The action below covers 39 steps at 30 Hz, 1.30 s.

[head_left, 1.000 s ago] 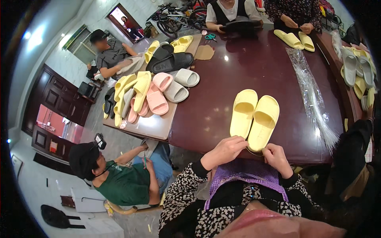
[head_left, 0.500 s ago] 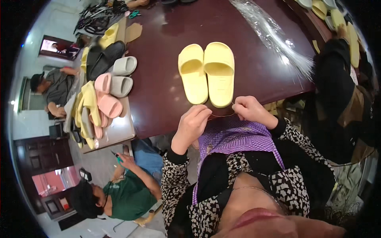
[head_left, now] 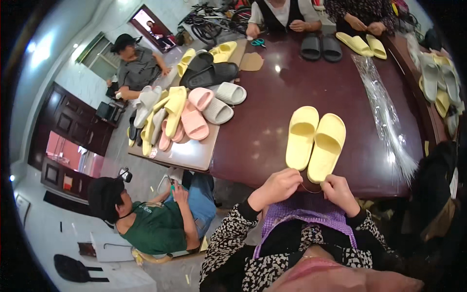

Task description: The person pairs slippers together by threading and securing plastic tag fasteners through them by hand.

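Observation:
A pair of yellow slide slippers (head_left: pixel 327 148) lies on the dark red table near its front edge, side by side, heels toward me. At the heels, my left hand (head_left: pixel 282 187) pinches one end of a thin cord (head_left: pixel 310 190). My right hand (head_left: pixel 339 193) pinches the other end, just below the right slipper's heel. The cord sags in a shallow curve between my fingers. Whether it passes through the slippers is too small to make out.
Slippers in yellow, black, grey and pink (head_left: pixel 195 127) are piled on a side table at the left. A clear bag of thin strands (head_left: pixel 387 124) lies to the right. Black slippers (head_left: pixel 321 47) and teal scissors (head_left: pixel 258 43) lie at the far edge, where people sit. A person in green (head_left: pixel 155 226) sits at left.
The view has swung up and to the left, so the far side of the table shows now. My hands still pinch the cord at the slippers' heels.

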Each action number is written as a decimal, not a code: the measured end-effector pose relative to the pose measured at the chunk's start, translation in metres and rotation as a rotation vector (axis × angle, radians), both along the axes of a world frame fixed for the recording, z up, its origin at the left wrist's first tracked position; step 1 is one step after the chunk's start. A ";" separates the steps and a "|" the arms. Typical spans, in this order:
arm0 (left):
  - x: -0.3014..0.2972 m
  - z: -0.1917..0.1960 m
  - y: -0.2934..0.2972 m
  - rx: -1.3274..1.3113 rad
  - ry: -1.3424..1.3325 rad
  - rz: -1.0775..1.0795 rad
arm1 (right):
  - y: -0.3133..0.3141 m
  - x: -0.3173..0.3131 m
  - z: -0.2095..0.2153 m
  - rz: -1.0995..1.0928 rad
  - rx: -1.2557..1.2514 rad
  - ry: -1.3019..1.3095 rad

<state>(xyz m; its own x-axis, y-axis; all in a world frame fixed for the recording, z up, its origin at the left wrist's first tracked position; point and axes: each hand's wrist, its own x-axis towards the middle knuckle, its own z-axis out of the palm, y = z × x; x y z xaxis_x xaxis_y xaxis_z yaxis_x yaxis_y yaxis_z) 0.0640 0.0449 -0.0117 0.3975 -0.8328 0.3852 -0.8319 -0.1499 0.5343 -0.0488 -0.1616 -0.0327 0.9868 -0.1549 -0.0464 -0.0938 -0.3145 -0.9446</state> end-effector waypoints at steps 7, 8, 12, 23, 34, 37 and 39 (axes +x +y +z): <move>0.004 0.002 -0.006 -0.011 -0.010 -0.031 | -0.019 0.018 -0.001 0.012 -0.084 0.022; 0.004 0.002 -0.007 -0.006 -0.008 -0.044 | -0.020 0.020 -0.004 0.019 -0.132 -0.002; 0.000 0.001 -0.006 0.011 -0.002 -0.071 | -0.015 0.017 -0.003 0.043 -0.176 -0.025; 0.007 0.004 -0.018 0.063 -0.049 -0.044 | -0.030 0.030 -0.030 -0.043 -0.475 -0.147; -0.007 0.000 -0.044 0.048 -0.034 0.031 | -0.041 0.039 -0.004 -0.115 -0.557 -0.008; -0.010 0.002 -0.035 0.047 -0.046 0.041 | -0.024 0.032 0.005 -0.091 -0.597 -0.023; -0.015 0.000 -0.031 0.035 -0.052 0.032 | -0.016 0.023 0.010 -0.081 -0.625 -0.023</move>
